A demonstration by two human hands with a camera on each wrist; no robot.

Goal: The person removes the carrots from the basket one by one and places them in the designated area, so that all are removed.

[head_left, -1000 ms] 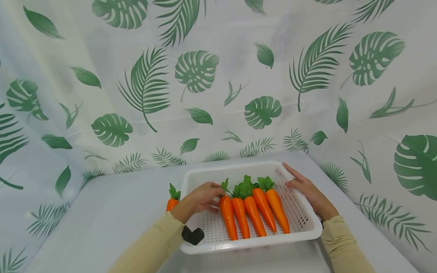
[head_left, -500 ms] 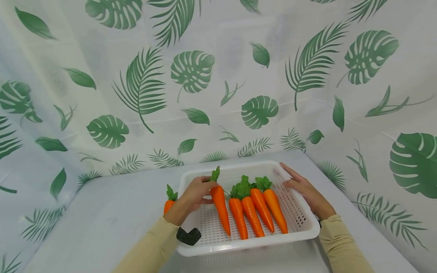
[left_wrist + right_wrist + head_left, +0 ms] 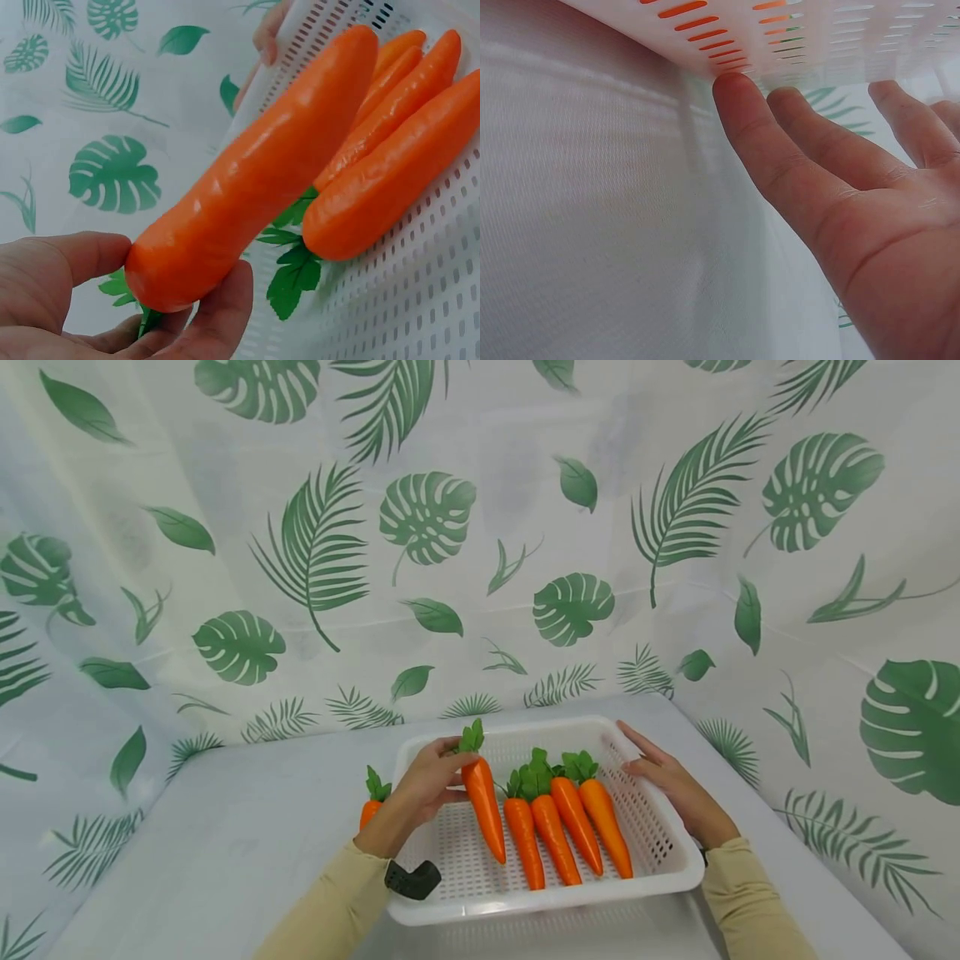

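Note:
My left hand pinches an orange carrot near its leafy green top, between thumb and fingers. That carrot hangs tilted above the floor of a white perforated basket. In the left wrist view, the held carrot fills the middle, with its tip pointing to the upper right. Several more carrots lie side by side in the basket. My right hand rests against the basket's right side near the rim. Seen from the right wrist, its fingers are fairly straight and touch the basket wall.
Another carrot lies outside the basket on the left, partly hidden by my left arm. A black wrist device sits at my left cuff. The pale tabletop meets a leaf-printed curtain behind.
My left hand has gripped the leftmost carrot in the basket and lifted it up and slightly left, away from the others. The right hand stays at the basket's side.

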